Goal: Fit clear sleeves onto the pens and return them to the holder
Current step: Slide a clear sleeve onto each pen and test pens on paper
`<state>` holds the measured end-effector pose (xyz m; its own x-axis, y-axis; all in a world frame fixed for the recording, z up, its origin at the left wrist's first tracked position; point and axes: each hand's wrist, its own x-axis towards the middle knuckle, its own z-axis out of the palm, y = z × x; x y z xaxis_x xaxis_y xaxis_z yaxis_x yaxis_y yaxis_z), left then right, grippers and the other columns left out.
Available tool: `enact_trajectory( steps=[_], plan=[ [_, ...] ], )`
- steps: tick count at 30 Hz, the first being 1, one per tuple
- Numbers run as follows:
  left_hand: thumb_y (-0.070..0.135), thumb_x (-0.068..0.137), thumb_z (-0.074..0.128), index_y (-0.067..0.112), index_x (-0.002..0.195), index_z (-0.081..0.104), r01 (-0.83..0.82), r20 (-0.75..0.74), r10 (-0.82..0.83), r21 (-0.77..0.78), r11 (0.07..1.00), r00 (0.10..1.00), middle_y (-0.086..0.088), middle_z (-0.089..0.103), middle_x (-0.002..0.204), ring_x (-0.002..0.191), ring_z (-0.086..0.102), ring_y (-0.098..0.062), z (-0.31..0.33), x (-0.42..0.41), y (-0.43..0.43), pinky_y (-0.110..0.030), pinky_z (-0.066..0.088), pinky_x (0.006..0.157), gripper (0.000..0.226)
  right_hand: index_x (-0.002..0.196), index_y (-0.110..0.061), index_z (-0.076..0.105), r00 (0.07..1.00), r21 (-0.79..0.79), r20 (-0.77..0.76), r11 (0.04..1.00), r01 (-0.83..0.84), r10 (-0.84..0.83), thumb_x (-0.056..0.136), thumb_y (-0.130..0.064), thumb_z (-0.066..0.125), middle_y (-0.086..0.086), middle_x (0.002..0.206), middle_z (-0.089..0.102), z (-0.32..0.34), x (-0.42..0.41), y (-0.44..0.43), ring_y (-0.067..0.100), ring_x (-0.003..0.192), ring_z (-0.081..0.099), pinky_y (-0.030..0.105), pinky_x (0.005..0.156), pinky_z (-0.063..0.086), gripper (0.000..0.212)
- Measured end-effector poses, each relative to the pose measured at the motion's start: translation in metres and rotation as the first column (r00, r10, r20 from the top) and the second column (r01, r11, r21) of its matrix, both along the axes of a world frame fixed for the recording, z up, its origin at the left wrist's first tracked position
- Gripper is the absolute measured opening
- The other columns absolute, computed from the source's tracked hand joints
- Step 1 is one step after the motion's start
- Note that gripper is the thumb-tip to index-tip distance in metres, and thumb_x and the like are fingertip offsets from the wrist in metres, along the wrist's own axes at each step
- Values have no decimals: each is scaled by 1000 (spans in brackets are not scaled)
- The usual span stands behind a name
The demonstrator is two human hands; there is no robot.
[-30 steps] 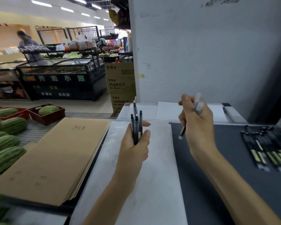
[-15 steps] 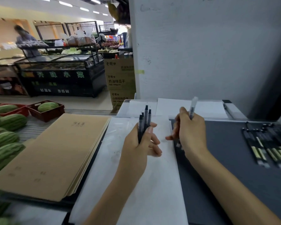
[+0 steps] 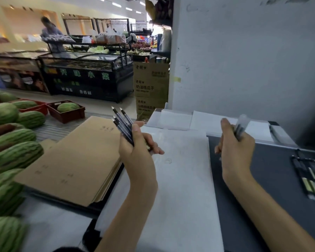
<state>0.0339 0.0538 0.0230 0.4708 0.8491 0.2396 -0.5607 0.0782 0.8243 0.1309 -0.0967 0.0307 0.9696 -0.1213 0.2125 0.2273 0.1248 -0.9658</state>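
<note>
My left hand (image 3: pixel 137 144) grips a bundle of several black pens (image 3: pixel 122 122), their pale tips fanned out and leaning up to the left over the brown card stack. My right hand (image 3: pixel 234 150) holds one dark pen with a clear sleeve (image 3: pixel 241 127) on its upper end; it is blurred and its lower end is hidden by my fingers. Both hands hover above the white paper sheet (image 3: pixel 180 179). More pens in sleeves (image 3: pixel 309 177) lie in a row on the dark grey surface at the right. No holder is visible.
A stack of brown card sheets (image 3: pixel 71 160) lies left of the white paper. Striped green melons (image 3: pixel 13 153) fill the left edge, with red crates (image 3: pixel 65 110) behind. A white pillar (image 3: pixel 244 60) rises behind the table. A person stands far back by display counters.
My left hand has swung the pen bundle from upright to leaning left and moved left. My right hand has shifted right with its sleeved pen, so the hands are further apart.
</note>
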Motion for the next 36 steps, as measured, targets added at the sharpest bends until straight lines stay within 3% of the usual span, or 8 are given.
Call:
enact_trajectory(
  steps=[7, 10, 13, 16, 22, 28, 33, 36],
  plan=[
    [24, 112, 45, 18, 102, 63, 56, -35, -59, -76, 996, 998, 4, 53, 70, 51, 53, -12, 0, 1, -1, -29, 46, 45, 22, 63, -23, 38, 997, 4, -55, 999, -50, 50, 102, -34, 64, -4, 51, 35, -2, 4, 2, 11, 43, 29, 27, 43, 29, 47],
    [26, 112, 43, 17, 106, 62, 78, -41, -79, -16, 997, 996, 1, 54, 64, 49, 51, -15, -1, 2, -2, -31, 48, 46, 22, 60, -17, 51, 994, -217, 24, 971, -99, 107, 99, -43, 67, -6, 50, 47, 2, 5, 8, 9, 43, 40, 20, 43, 35, 50],
    [27, 112, 44, 9, 113, 62, 147, 7, -147, -40, 988, 989, -2, 53, 63, 50, 51, -18, -1, 3, -3, -31, 50, 46, 26, 70, -16, 73, 974, -537, 64, 830, -150, 218, 92, -53, 73, -3, 63, 70, 7, 9, 25, 12, 54, 59, 15, 52, 43, 42],
    [29, 111, 45, 8, 114, 62, 190, 27, -189, -67, 979, 982, -2, 53, 62, 48, 51, -18, -1, 3, -3, -30, 48, 45, 27, 65, -20, 69, 951, -707, 35, 681, -193, 306, 89, -51, 77, -9, 54, 60, 8, 13, 43, 9, 48, 50, 13, 46, 35, 40],
    [30, 111, 47, 8, 112, 62, 215, 41, -211, -120, 969, 977, -2, 52, 62, 45, 48, -18, -2, 4, -1, -29, 44, 42, 27, 73, -19, 76, 955, -793, -38, 572, -208, 295, 88, -41, 82, 0, 68, 71, 0, 17, 54, 17, 61, 63, 34, 58, 50, 27],
    [28, 111, 46, 15, 106, 64, 267, 12, -267, -81, 960, 964, -1, 51, 63, 44, 46, -18, 0, 3, -3, -27, 41, 43, 24, 81, -25, 76, 944, -877, -24, 447, -178, 329, 89, -37, 80, -7, 76, 72, 3, 16, 49, 13, 71, 66, 33, 67, 56, 15],
    [28, 111, 46, 13, 105, 65, 370, -27, -372, -55, 927, 928, -3, 51, 65, 45, 45, -17, 1, 2, -8, -26, 40, 41, 25, 93, -21, 73, 939, -866, -70, 446, -225, 338, 91, -30, 81, -6, 86, 71, 10, 18, 39, 11, 78, 65, 25, 69, 50, 12],
    [28, 111, 48, 13, 107, 69, 504, -42, -508, -80, 860, 860, -4, 54, 70, 46, 44, -13, 0, 1, -9, -21, 32, 37, 27, 103, -14, 75, 932, -659, -174, 665, -351, 319, 93, -28, 79, -2, 82, 68, 19, 22, 24, 12, 68, 61, 20, 58, 44, 17]
  ],
)
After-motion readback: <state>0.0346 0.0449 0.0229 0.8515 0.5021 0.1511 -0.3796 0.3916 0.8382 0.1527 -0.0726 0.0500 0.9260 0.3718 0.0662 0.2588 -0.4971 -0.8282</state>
